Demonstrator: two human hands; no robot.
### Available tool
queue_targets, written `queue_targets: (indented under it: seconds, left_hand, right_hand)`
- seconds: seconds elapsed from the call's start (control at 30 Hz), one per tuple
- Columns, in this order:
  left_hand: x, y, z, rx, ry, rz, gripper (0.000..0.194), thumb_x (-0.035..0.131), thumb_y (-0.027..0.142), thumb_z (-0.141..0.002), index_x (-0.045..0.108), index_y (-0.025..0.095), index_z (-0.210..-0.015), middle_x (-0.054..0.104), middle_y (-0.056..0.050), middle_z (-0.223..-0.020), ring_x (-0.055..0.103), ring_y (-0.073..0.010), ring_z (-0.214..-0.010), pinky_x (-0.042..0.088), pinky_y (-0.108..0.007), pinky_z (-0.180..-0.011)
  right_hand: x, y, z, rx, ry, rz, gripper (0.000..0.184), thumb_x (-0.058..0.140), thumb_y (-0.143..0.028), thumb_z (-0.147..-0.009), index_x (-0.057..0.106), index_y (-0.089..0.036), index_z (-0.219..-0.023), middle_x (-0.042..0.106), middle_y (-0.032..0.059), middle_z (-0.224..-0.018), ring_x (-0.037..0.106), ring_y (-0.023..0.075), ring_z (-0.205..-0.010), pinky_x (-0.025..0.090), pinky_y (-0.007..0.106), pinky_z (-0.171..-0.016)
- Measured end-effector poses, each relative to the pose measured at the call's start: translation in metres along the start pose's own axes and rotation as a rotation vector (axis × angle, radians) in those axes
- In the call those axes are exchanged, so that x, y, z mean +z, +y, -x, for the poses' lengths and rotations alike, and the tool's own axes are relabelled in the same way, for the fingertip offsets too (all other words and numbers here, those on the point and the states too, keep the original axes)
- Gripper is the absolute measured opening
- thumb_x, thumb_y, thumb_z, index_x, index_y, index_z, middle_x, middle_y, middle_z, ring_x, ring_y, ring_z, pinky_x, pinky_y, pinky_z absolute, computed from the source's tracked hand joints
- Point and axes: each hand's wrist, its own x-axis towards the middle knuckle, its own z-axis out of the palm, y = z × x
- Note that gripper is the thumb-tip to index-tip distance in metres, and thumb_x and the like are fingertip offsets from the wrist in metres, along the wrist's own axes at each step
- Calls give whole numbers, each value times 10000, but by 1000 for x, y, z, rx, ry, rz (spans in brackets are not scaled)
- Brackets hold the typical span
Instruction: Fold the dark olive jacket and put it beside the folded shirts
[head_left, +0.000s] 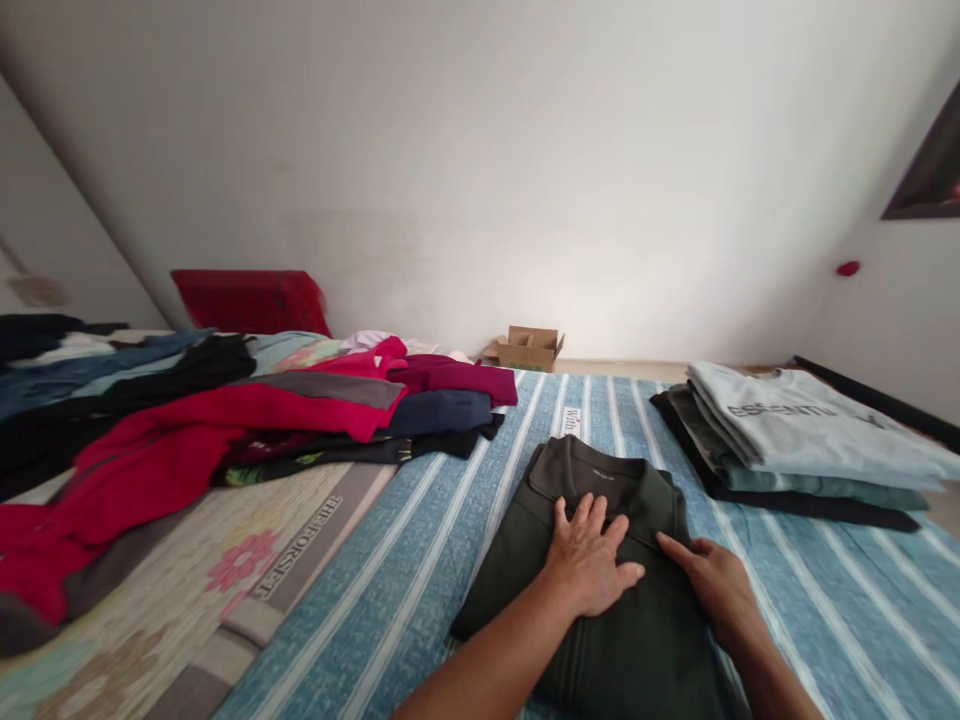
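Note:
A dark green collared jacket [517,560] lies folded, front side up, on the blue striped sheet, its collar pointing away from me. My left hand [589,560] rests flat on its upper chest just below the collar, fingers spread. At the jacket's right edge, near the shoulder, is my right hand [716,585]. The right thumb lies on top of the cloth while the other fingers curl at the edge, partly hidden. The lower end of the jacket runs out of view.
On the right stands a stack of folded clothes topped by a grey printed shirt [817,420]. Loose clothes, including a red and grey garment [172,450], are heaped at left on a floral mat [300,590]. Behind are a cardboard box [529,350] and a red case [247,300].

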Motion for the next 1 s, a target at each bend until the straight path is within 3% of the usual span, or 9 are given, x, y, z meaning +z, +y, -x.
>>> queue_targets:
  seconds: [0.43,1.0]
  left_hand:
    - [0,0,1,12,-12,46,666,333,623,-849,353,233,-1390,181,-134,-1521,65,-289,-1406,-6,-615,-1070]
    - [0,-1,2,8,0,60,684,325,648,-843,350,246,-1395,188,-123,-1521,64,-277,-1408,-21,-607,-1076]
  right_hand:
    - [-1,3,-1,22,-43,84,437,594,-625,-673,583,-189,-653,645,44,-574,616,222,-603,414,289,-531]
    - [0,4,0,-11,-20,60,418,608,-602,-660,540,-199,-576,594,30,-505,568,197,-525,380,272,-475]
